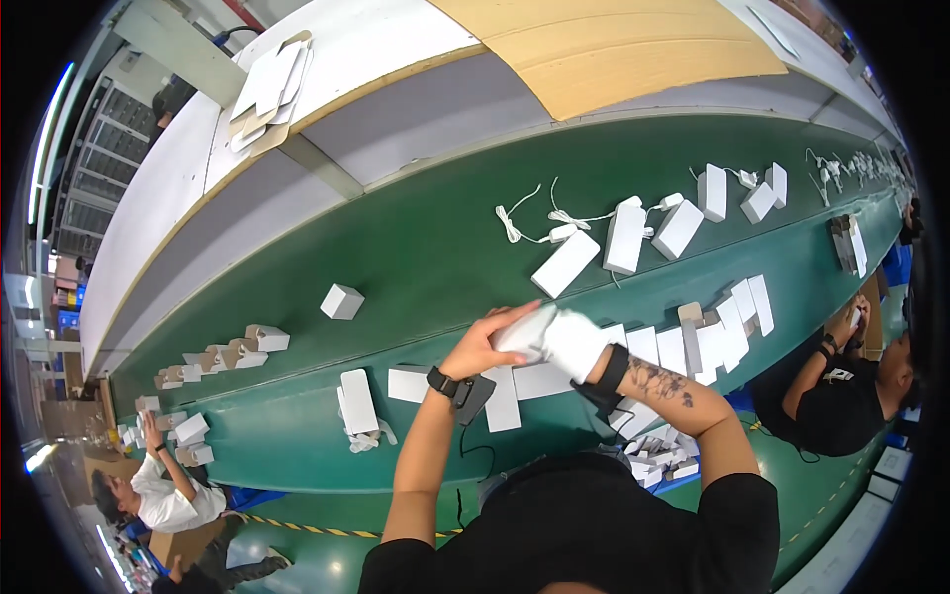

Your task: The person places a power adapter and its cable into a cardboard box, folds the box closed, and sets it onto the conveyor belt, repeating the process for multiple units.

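Over the near strip of the green bench, my left hand is wrapped around a white box, blurred by motion. From the other side my right hand, which looks covered by a white glove, meets the box; its fingers are smeared and partly hidden. Flat white cartons lie under and beside my hands. Left of them rests a white box on a small bundle of pale material. Just beyond my hands, a white box lies on the far strip next to a coiled white cable.
More white boxes with cables stand farther right. White cartons overlap at near right. Open boxes line the far left, and a lone box sits mid-bench. Co-workers flank me. A shelf runs behind.
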`<state>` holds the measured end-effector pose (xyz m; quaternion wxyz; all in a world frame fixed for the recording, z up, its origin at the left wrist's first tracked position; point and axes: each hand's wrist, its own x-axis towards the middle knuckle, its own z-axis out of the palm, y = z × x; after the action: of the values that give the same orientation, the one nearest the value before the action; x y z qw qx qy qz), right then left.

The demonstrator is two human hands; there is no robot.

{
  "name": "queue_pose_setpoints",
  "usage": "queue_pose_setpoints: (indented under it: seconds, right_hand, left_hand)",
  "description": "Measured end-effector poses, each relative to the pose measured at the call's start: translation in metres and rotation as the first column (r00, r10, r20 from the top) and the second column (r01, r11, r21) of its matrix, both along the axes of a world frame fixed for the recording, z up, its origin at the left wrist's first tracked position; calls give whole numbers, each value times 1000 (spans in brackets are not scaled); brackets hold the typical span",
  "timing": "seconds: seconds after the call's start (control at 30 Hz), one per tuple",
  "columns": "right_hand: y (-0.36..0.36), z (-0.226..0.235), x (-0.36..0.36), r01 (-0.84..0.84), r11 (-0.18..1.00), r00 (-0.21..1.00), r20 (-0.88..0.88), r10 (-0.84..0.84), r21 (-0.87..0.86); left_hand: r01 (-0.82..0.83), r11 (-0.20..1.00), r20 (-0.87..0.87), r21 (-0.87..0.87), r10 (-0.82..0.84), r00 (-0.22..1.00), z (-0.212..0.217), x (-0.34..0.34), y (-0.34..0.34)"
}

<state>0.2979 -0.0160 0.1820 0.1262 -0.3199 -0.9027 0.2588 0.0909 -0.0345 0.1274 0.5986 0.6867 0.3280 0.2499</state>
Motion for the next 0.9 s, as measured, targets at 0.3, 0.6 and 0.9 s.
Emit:
queue_pose_setpoints:
  seconds: [0.3, 0.6, 0.9]
  right_hand:
    - [-44, -59, -32, -7, 655, 600, -527, -602, -756]
    - [-48, -32, -26, 181, 646, 592, -442, -674, -742]
    - [-56, -36, -26, 318, 833, 695, -486, -529, -452]
  left_hand:
    - [-574, 683, 337, -450, 726, 599, -39, 29, -25]
    - [-715, 698, 274, 33, 682, 678, 24, 34, -39]
    - [-671, 741, 282, 9, 642, 713, 30, 25, -52]
